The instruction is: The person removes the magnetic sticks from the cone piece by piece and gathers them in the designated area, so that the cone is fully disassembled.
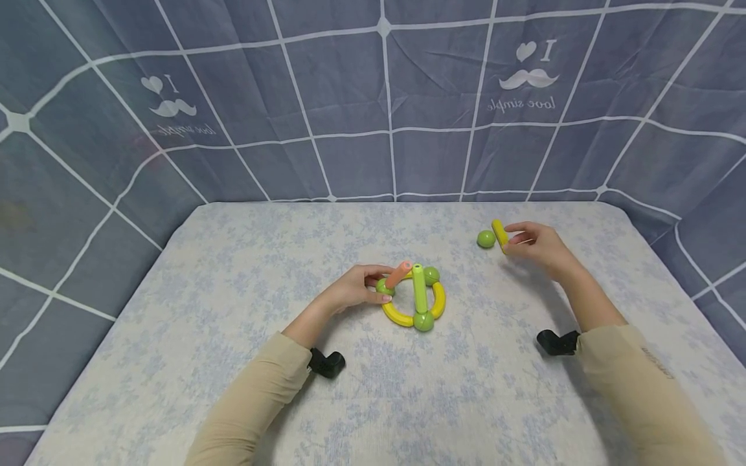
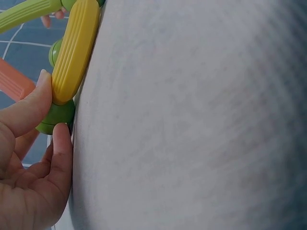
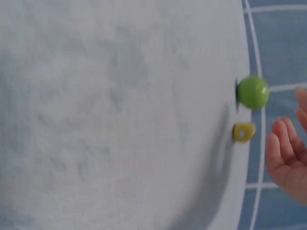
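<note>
My left hand (image 1: pixel 357 286) grips a green ball connector (image 2: pixel 57 116) at the left side of a small ring-shaped toy frame, thumb on one side and fingers on the other. Yellow curved pieces (image 1: pixel 397 317) and green balls (image 1: pixel 423 322) make up the ring, which sits at mid-table. A coral rod (image 1: pixel 399 275) rises at a slant from the held ball; a light green rod (image 1: pixel 419 291) stands up from the front ball. Over at the far right, my right hand (image 1: pixel 539 244) has its loosely bent fingers beside a yellow piece (image 3: pixel 243 132), with a gap showing in the right wrist view.
Just left of the yellow piece lies a loose green ball (image 1: pixel 486 239). A pale floral cloth (image 1: pixel 262 252) covers the table. Blue curtain with white lines (image 1: pixel 350 84) hangs behind and along both sides. Each wrist carries a black camera mount (image 1: pixel 327 364).
</note>
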Demonstrator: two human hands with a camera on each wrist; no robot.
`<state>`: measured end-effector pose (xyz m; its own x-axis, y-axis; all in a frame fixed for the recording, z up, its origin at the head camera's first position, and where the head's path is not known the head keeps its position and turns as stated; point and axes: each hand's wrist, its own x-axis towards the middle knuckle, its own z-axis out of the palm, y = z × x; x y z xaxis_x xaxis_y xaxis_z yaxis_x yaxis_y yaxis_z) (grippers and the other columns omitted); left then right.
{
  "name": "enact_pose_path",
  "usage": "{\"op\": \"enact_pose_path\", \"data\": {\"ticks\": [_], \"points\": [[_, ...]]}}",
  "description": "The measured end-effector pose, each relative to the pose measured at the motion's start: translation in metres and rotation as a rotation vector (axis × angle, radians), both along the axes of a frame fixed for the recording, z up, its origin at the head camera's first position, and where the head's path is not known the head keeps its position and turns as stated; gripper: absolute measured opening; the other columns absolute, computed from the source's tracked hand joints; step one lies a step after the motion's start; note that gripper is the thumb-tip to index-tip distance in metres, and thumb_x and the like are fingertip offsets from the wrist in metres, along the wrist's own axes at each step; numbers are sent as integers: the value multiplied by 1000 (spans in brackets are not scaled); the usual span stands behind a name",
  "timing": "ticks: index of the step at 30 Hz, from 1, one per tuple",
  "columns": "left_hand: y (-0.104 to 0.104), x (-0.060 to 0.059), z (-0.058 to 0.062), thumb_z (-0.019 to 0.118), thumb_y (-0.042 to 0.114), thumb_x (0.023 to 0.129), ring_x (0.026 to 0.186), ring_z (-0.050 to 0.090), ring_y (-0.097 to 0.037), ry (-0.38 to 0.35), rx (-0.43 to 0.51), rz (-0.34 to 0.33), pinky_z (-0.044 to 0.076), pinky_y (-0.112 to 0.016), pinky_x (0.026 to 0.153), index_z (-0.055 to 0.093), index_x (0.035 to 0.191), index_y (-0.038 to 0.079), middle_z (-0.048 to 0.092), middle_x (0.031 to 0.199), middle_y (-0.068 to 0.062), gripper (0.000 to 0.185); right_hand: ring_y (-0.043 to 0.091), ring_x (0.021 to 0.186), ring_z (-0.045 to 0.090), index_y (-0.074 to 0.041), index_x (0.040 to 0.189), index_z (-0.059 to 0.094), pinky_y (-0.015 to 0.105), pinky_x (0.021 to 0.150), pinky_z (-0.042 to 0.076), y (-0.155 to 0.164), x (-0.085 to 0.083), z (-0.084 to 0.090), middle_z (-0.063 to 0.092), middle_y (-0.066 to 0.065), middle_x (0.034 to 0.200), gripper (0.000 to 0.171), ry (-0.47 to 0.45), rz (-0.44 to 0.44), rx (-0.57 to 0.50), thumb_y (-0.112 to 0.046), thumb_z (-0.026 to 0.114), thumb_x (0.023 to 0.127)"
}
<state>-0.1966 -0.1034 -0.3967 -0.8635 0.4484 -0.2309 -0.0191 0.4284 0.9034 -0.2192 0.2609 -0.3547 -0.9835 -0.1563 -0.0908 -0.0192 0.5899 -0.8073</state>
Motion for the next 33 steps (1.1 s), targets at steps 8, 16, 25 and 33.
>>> {"op": "enact_pose_path", "data": {"ticks": [8,16,25,33], "points": [[0,0,0,75,2,77,97,51,-21,-19,6,9,45,-27,76,58,128,11,55,115,-8,55,13,85,56,8,128,48,21,76,48,-32,15,2,55,18,103,47,-30,193,-110,-6,65,87],[1,1,3,75,2,77,98,51,-22,-8,8,0,45,-28,78,57,129,7,55,116,-10,55,16,86,61,11,127,46,25,76,51,-67,28,-1,54,28,108,51,-113,340,-267,-4,69,83],[2,1,4,74,2,78,99,50,-23,-10,-6,8,45,-27,76,56,129,7,53,119,-12,55,19,91,63,8,128,47,30,79,51,-98,37,-6,56,26,110,51,-183,459,-313,-2,69,82],[2,2,5,74,3,78,100,51,-23,-11,-2,-1,45,-29,79,56,129,7,55,118,-11,54,24,92,63,11,125,47,30,76,51,-116,42,-12,58,18,105,53,-200,486,-322,3,70,78]]}}
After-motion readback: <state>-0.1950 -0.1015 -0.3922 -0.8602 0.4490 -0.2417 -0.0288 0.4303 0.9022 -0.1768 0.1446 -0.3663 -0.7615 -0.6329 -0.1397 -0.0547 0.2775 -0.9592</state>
